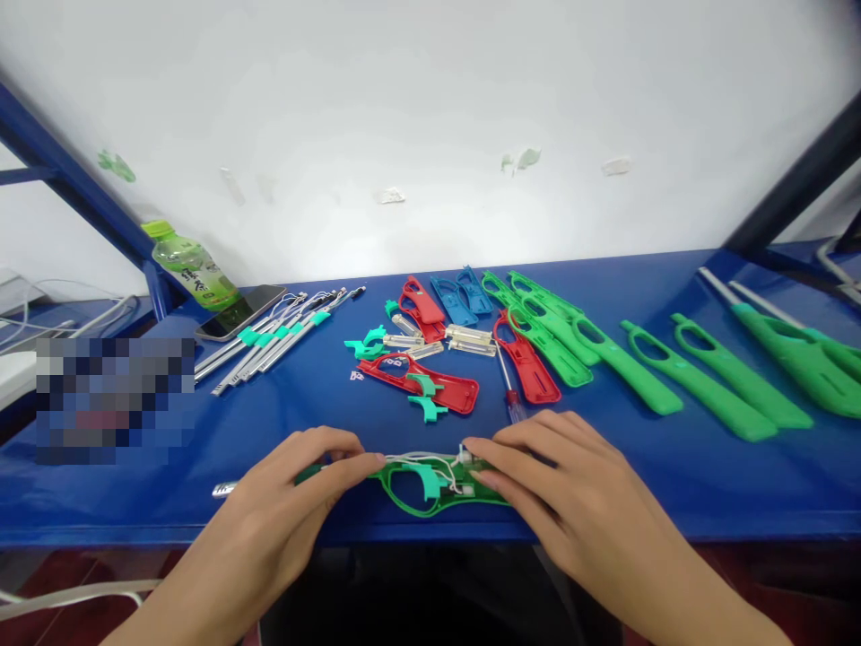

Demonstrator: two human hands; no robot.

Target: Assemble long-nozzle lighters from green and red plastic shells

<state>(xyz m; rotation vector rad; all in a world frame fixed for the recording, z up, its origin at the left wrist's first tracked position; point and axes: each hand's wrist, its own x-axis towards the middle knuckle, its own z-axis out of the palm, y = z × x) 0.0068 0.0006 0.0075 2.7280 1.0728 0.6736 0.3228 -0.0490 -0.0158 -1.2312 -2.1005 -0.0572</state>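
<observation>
A green handle shell [402, 504] lies near the table's front edge, its open side up. Inside it sit a turquoise trigger piece [430, 482] and white wires [430, 459]. My left hand [296, 502] is closed around the shell's left end, thumb and index finger pressed together at the wires. A metal tip [224, 490] sticks out to the left of that hand. On the right, my right hand [561, 484] pinches a small white part [465, 455] at the shell's upper edge, with its other fingers over the shell's right end.
Behind the hands lie red shells [457, 395], turquoise triggers [427, 410], clear tanks [471, 348], a screwdriver [515, 404] and blue shells [452, 301]. Green shells [625, 377] spread to the right. Metal rods [259, 354], a phone [239, 314] and a bottle [192, 269] are at left.
</observation>
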